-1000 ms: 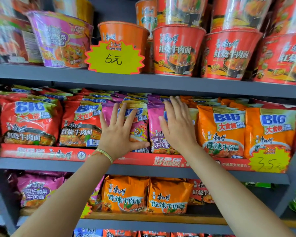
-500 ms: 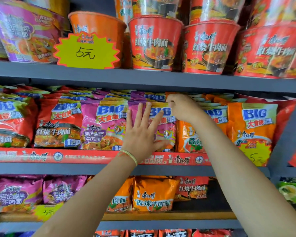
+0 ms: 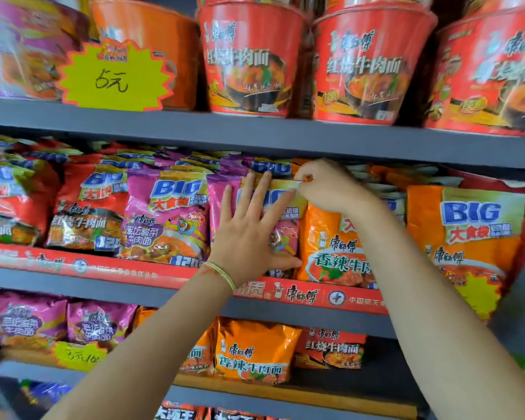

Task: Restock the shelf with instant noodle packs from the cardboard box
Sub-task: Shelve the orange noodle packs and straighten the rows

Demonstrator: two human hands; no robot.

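Instant noodle packs stand in rows on the middle shelf (image 3: 303, 296). My left hand (image 3: 249, 234) lies flat, fingers straight and spread, pressing on the front of a purple pack (image 3: 284, 234). My right hand (image 3: 331, 189) is higher up with curled fingers, pinching the top edge of a noodle pack where the purple row meets the orange pack (image 3: 331, 256). Whether that edge belongs to a purple or an orange pack is unclear. The cardboard box is out of view.
Another purple pack (image 3: 164, 216) and red packs (image 3: 85, 213) stand to the left, an orange pack (image 3: 467, 231) to the right. Red noodle cups (image 3: 249, 56) and a yellow price tag (image 3: 115, 77) fill the shelf above. More packs (image 3: 255, 353) sit on the shelf below.
My right hand has lifted off the front of the packs, gone up to their top edges and curled into a pinch. My left hand still lies flat on a purple pack.
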